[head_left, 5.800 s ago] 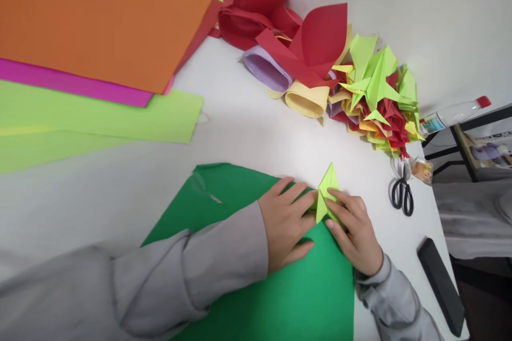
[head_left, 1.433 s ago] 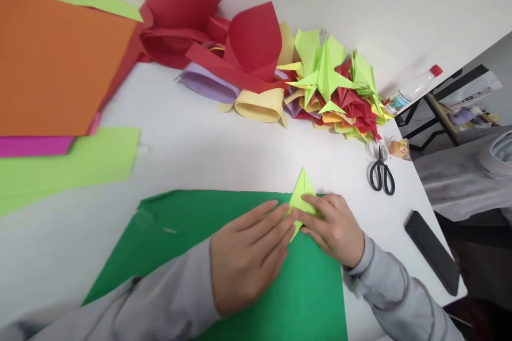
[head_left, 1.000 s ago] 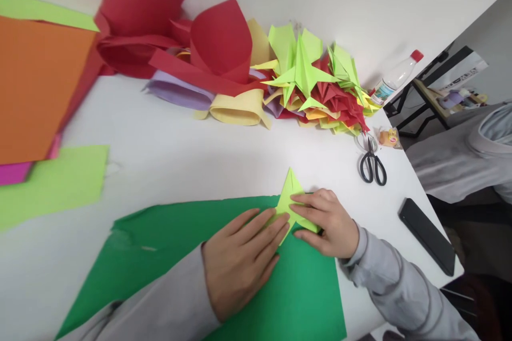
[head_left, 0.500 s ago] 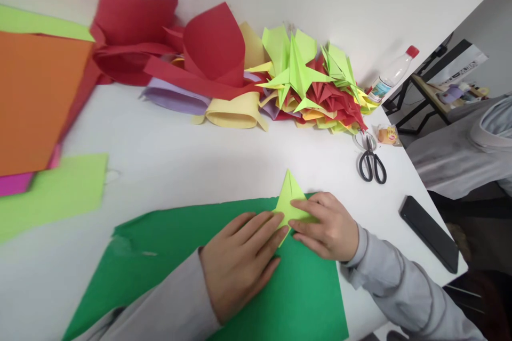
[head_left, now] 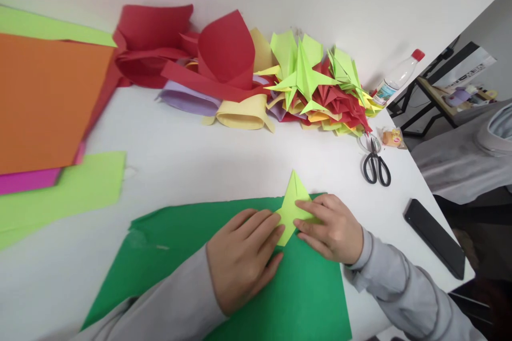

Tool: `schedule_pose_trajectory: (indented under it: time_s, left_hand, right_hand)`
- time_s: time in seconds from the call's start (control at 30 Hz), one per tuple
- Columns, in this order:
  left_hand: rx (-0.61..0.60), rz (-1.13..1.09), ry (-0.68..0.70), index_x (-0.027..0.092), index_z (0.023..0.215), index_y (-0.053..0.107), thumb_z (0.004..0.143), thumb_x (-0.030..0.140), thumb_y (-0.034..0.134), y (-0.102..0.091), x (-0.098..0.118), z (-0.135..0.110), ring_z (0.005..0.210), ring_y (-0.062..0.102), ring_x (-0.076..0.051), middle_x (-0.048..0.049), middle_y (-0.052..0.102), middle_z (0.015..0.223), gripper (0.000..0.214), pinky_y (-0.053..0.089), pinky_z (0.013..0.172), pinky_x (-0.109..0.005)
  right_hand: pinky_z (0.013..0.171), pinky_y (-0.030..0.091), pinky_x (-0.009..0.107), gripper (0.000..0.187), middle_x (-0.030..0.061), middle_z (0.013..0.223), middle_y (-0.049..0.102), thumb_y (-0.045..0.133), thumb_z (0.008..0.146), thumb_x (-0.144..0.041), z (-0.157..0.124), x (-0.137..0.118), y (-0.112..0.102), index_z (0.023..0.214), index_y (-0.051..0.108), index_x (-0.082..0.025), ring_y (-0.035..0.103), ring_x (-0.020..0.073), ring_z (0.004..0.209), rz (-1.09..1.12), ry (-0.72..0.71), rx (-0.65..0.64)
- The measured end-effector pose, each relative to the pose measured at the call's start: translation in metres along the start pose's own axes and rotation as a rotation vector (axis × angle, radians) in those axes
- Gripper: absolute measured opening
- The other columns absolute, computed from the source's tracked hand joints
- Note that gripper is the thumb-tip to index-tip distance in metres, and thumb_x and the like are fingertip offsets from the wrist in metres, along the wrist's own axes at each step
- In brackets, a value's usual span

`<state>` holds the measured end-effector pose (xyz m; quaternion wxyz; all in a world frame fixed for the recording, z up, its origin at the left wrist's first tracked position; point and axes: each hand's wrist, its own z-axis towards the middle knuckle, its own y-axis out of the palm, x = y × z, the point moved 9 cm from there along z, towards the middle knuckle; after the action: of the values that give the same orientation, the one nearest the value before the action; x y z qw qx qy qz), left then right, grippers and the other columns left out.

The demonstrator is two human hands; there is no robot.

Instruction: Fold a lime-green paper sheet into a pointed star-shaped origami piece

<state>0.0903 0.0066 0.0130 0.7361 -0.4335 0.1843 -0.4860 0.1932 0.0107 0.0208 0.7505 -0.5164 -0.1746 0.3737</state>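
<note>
A small light-green folded paper [head_left: 291,214], pointed at its far end and creased down the middle, lies on a dark green sheet [head_left: 176,272]. My left hand [head_left: 246,256] rests flat with fingers stretched out, their tips touching the folded paper's left edge. From the right, my right hand [head_left: 334,226] holds the paper with bent fingers, two fingertips pressed on its upper face. Its right corner is partly covered by those fingers. The near end of the paper shows between the two hands.
Behind lie curled red paper [head_left: 228,53] and a heap of light-green folded stars [head_left: 304,74]. Orange sheets [head_left: 44,101] are at left. Scissors [head_left: 376,165], a bottle [head_left: 398,77], a snack packet [head_left: 392,137] and a black phone [head_left: 435,238] stand right. Beyond the edge is another person's grey sleeve [head_left: 452,154].
The view has shifted slightly, so most things sit further right. My left fingers have drawn back a little, uncovering more of the paper's near end. The right hand keeps its place on the paper.
</note>
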Motion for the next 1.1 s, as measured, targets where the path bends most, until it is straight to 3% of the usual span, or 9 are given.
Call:
schedule_pose_trajectory:
  time_s: [0.5, 0.6, 0.73, 0.97, 1.1]
  left_hand:
    - [0.062, 0.061, 0.066, 0.013, 0.071, 0.068, 0.084, 0.008, 0.053, -0.01, -0.005, -0.002, 0.082, 0.062, -0.023, -0.008, 0.07, 0.085, 0.021, 0.05, 0.069, -0.039]
    - [0.09, 0.064, 0.117, 0.012, 0.08, 0.069, 0.084, 0.009, 0.055, -0.007, 0.004, -0.006, 0.088, 0.064, -0.024, -0.0105, 0.071, 0.092, 0.015, 0.052, 0.076, -0.04]
    - [0.007, -0.035, 0.097, 0.011, 0.101, 0.068, 0.087, 0.013, 0.051, 0.004, 0.006, -0.008, 0.106, 0.06, -0.026, -0.0125, 0.069, 0.108, 0.022, 0.052, 0.09, -0.042]
    - [-0.073, -0.167, 0.024, 0.017, 0.098, 0.068, 0.082, 0.014, 0.052, 0.007, 0.0, -0.006, 0.106, 0.058, -0.027, -0.0108, 0.067, 0.109, 0.023, 0.052, 0.088, -0.045]
    - [-0.074, -0.129, 0.038, 0.013, 0.103, 0.067, 0.083, 0.014, 0.05, 0.005, 0.005, -0.004, 0.105, 0.058, -0.028, -0.0113, 0.067, 0.109, 0.026, 0.05, 0.091, -0.046]
  right_hand:
    - [0.072, 0.052, 0.04, 0.019, 0.0128, 0.115, 0.065, 0.059, 0.088, -0.027, -0.001, 0.001, 0.001, 0.095, 0.072, -0.016, 0.053, 0.0235, 0.089, -0.01, -0.005, 0.005]
    - [0.073, 0.052, 0.04, 0.019, 0.0122, 0.116, 0.064, 0.059, 0.088, -0.028, -0.001, 0.001, 0.002, 0.096, 0.071, -0.018, 0.053, 0.0234, 0.09, -0.018, -0.001, -0.009]
    - [0.074, 0.052, 0.04, 0.019, 0.0112, 0.116, 0.064, 0.058, 0.088, -0.029, -0.001, 0.001, 0.003, 0.097, 0.071, -0.019, 0.054, 0.0229, 0.09, -0.023, 0.006, -0.015]
    - [0.075, 0.052, 0.041, 0.019, 0.0127, 0.116, 0.064, 0.058, 0.088, -0.028, 0.0, 0.0, 0.001, 0.098, 0.071, -0.016, 0.053, 0.0235, 0.09, -0.005, 0.001, -0.013]
    - [0.075, 0.052, 0.041, 0.02, 0.0132, 0.116, 0.064, 0.058, 0.088, -0.028, 0.0, 0.0, 0.0, 0.098, 0.071, -0.016, 0.052, 0.0237, 0.09, -0.003, -0.008, -0.006]
